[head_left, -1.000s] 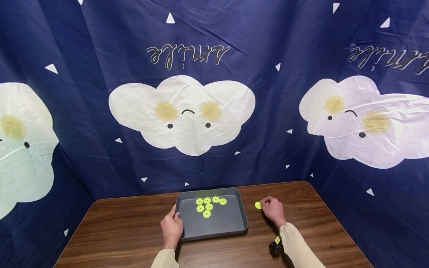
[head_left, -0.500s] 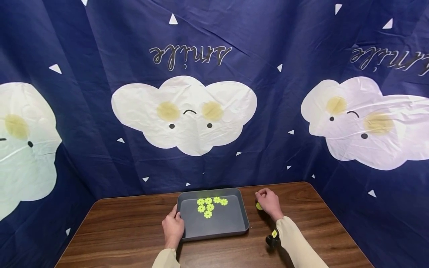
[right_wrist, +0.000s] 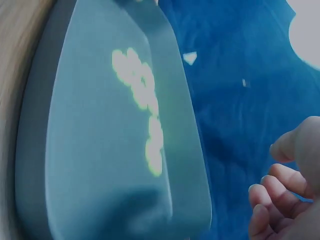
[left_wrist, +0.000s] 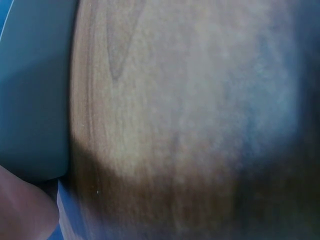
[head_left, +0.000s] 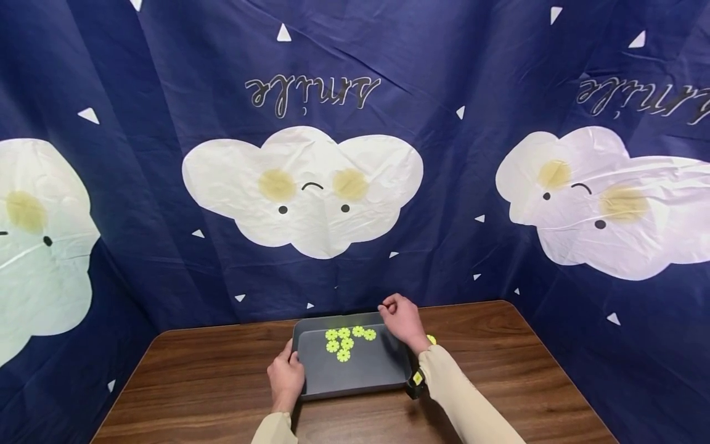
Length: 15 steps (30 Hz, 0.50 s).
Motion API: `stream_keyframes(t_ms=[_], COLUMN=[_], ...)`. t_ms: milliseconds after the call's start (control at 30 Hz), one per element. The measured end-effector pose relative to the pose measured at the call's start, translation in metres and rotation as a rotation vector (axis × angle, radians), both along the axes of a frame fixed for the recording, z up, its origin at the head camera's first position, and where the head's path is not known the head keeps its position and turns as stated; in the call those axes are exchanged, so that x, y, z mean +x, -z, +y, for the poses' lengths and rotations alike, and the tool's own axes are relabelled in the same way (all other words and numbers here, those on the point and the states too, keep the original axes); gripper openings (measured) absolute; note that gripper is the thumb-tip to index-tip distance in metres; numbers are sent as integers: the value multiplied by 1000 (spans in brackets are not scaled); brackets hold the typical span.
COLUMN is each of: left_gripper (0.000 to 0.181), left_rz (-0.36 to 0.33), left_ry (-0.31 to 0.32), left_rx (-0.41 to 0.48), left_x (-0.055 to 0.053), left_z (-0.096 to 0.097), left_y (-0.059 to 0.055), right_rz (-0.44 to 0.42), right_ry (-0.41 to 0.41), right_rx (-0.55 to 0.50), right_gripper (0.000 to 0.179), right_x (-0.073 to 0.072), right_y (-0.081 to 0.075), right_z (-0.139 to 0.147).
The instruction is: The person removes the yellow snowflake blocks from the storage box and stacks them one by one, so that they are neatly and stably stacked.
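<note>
A dark grey rectangular tray (head_left: pixel 360 376) lies on the wooden table, with several yellow-green flower-shaped discs (head_left: pixel 344 343) flat inside, mostly toward its back left. My left hand (head_left: pixel 285 375) grips the tray's left edge; in the left wrist view one fingertip (left_wrist: pixel 25 210) shows at the tray corner. Above the tray's back right corner is my right hand (head_left: pixel 402 319). Its fingers (right_wrist: pixel 270 192) curl loosely in the right wrist view, and nothing shows between them. Another yellow-green disc (head_left: pixel 432 339) lies on the table right of the tray, partly hidden behind the right wrist.
The brown wooden table (head_left: pixel 499 351) extends to either side of the tray. A dark blue curtain (head_left: pixel 455 271) with upside-down cloud prints hangs right behind the table and along both sides. A black wrist device (head_left: pixel 415 385) sits at the right sleeve, near the tray's right edge.
My right hand has left the disc on the table and moved left and up over the tray's back right corner. The left hand and the tray stay put.
</note>
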State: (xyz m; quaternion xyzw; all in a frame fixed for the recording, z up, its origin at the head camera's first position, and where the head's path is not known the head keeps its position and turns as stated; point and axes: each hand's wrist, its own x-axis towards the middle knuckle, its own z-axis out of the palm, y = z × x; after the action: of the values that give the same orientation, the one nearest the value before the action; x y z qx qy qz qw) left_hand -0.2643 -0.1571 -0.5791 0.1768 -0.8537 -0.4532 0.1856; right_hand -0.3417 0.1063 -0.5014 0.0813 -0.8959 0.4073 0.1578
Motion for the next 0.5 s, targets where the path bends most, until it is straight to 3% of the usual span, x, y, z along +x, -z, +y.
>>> stream_keyframes(t_ms=[233,500], left_gripper=[41,41], left_rz=[-3,0], left_ry=[-2,-11], left_rx=[-7,-15], left_x=[0,0], left_z=[-1,0], left_y=[2,0], right_rz=[-78,-142], right_ry=[-97,-113], right_rx=[31,141], right_gripper=[18,20], right_x=[10,23], right_y=[2,29], right_z=[-35,-66])
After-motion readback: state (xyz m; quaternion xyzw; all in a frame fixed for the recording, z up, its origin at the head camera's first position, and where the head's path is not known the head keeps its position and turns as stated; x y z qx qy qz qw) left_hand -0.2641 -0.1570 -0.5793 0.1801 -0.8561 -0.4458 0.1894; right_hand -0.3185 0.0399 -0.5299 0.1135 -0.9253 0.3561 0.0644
